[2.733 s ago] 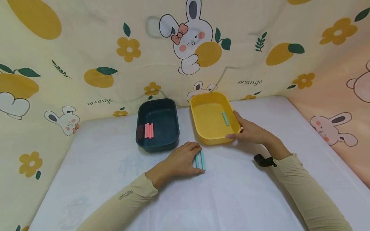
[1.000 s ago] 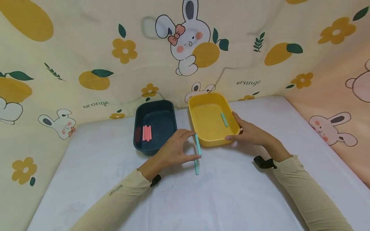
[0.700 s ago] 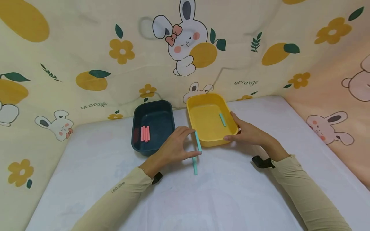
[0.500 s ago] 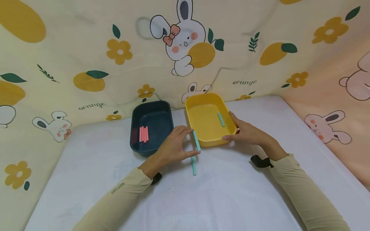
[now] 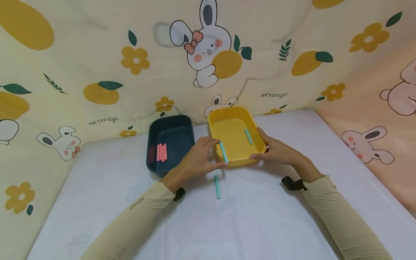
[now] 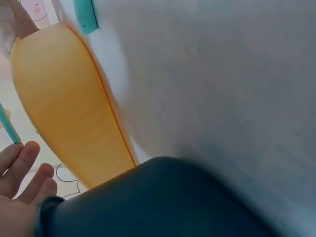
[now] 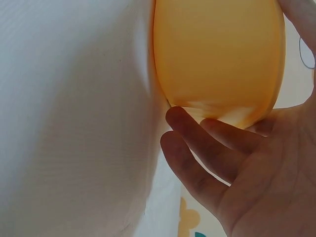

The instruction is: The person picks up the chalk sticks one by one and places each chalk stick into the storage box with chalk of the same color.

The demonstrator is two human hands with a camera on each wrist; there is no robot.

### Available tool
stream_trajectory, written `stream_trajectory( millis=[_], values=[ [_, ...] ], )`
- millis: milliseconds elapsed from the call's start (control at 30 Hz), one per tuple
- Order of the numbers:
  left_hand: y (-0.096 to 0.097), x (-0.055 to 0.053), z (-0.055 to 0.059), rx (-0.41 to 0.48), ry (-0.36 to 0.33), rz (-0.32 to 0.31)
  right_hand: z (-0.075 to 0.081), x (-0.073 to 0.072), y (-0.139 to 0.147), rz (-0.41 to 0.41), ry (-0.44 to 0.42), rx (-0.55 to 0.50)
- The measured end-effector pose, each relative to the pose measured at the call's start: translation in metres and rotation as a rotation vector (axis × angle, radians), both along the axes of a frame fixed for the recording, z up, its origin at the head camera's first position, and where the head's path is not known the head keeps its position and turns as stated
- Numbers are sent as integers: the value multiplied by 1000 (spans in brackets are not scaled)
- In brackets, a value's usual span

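Observation:
My left hand (image 5: 198, 159) pinches a turquoise chalk stick (image 5: 224, 152) by its two ends, between thumb and fingertips. In the head view the stick overlaps the front left rim of the yellow bin (image 5: 232, 141). My right hand (image 5: 281, 150) grips the bin's right front corner, thumb at the front and fingers along the side, as the right wrist view shows. One turquoise chalk stick (image 5: 248, 136) lies inside that bin. Another turquoise chalk stick (image 5: 217, 187) rests on the white table in front. The left wrist view catches the held stick (image 6: 9, 127) only in part.
Left of the yellow bin stands a dark blue bin (image 5: 178, 135) with several pink chalk sticks (image 5: 161, 152) in it. The left forearm passes close by its front right corner. A patterned cloth (image 5: 156, 79) hangs behind the white table (image 5: 247, 216).
My left hand has picked one of two turquoise sticks off the table and carried it up and away to the yellow bin's front rim. The right hand stays on the bin.

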State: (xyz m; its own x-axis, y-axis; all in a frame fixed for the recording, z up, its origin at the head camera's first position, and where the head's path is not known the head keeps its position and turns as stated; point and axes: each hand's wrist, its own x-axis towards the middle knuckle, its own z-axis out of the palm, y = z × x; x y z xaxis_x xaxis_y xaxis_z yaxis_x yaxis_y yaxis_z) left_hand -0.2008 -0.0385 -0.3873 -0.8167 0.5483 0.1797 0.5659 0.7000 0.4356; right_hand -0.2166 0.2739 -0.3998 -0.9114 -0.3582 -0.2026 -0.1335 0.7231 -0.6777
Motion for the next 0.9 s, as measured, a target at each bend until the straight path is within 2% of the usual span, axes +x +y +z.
stream_trajectory(
  millis=[233,400,700,900],
  values=[
    [4,-9,3,-43,-50,15,-3,-1,2,-1,1,-16],
    [8,-16,3,-79,-62,10,-3,0,2,11,10,-17],
    [23,-32,5,-40,-106,9,-2,1,1,-1,18,7],
    [31,-41,9,-132,-98,3,-2,0,1,0,6,3]
  ],
)
